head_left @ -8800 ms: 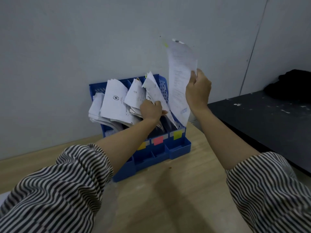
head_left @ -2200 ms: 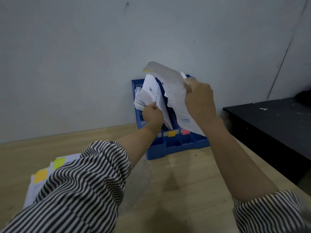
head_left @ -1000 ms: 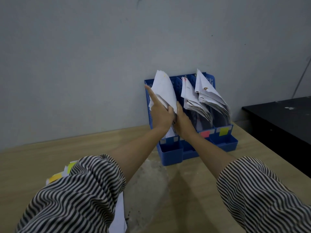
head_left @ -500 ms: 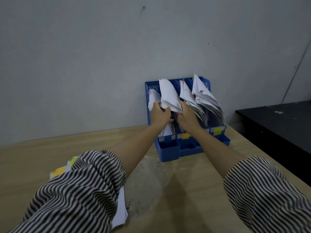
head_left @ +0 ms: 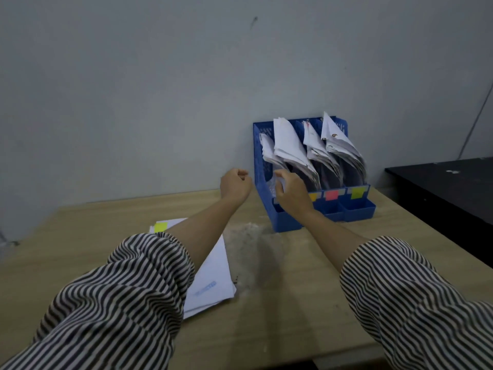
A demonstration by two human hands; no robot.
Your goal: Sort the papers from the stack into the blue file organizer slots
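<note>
The left hand (head_left: 236, 186) hangs above the table just left of the organizer, fingers curled into a loose fist with nothing in it. The right hand (head_left: 292, 193) sits in front of the leftmost slot, fingers bent toward the low edges of the sheets there; whether it grips a sheet or only touches them I cannot tell, since the fingertips blur into the paper.

The blue file organizer (head_left: 357, 208) stands against the wall at the far edge of the wooden table (head_left: 280, 303), its slots filled with leaning papers (head_left: 289, 145) that fan forward and right, probably because they are loosely dropped in rather than squared. Coloured tabs on its front lip, a pink tab (head_left: 332, 194) and a yellow-green tab (head_left: 357, 192) among them, likely mark the sorting categories; no writing on them can be read.

The remaining stack (head_left: 210, 279) lies flat near the left sleeve, within easy reach for the next pick. A yellow-green sticky note (head_left: 160, 227) shows on it, and a small blue print I cannot read
</note>
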